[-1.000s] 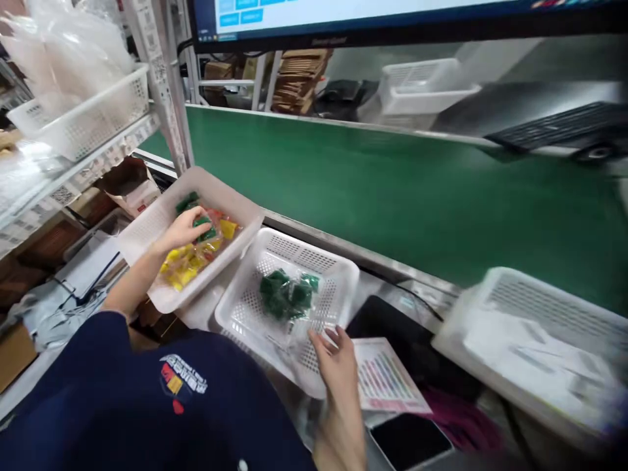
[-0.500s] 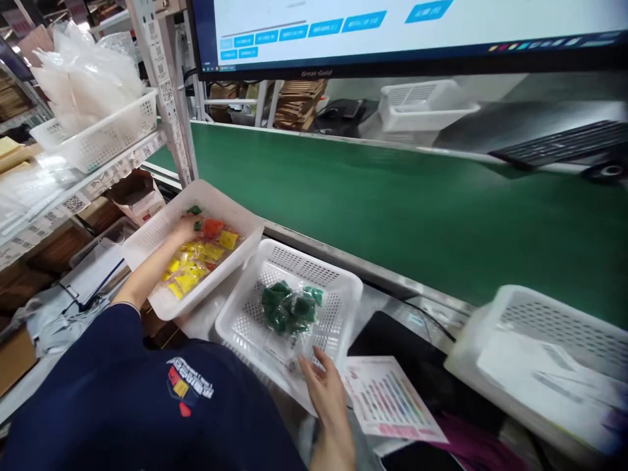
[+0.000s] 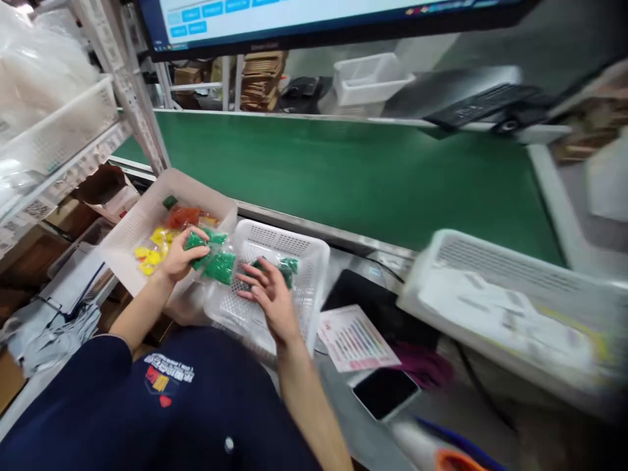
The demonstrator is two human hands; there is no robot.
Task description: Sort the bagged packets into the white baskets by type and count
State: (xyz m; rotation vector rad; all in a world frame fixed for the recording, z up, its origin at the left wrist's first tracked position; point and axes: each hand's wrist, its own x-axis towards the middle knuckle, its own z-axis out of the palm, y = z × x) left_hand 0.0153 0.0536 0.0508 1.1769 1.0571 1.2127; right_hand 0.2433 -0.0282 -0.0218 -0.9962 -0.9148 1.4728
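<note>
My left hand [image 3: 179,254] grips a clear bag of green beads [image 3: 214,258] and holds it over the gap between two white baskets. Behind it, the left basket [image 3: 128,229] contains yellow, orange and green bead bags [image 3: 156,238]. My right hand [image 3: 267,297] lies flat inside the middle perforated basket [image 3: 310,263], its fingers spread over other green bead bags [image 3: 285,267] there.
A green conveyor belt [image 3: 353,170] runs behind the baskets. To the right lie a printed colour sheet [image 3: 356,338], a dark phone [image 3: 385,391] and a large white basket [image 3: 505,301] with papers. A shelf rack [image 3: 63,131] stands left; a monitor [image 3: 275,19] hangs above.
My left hand lifted a green bead bag out of the left basket toward the middle one. My right hand moved from the basket's front rim into the basket. The view swung right.
</note>
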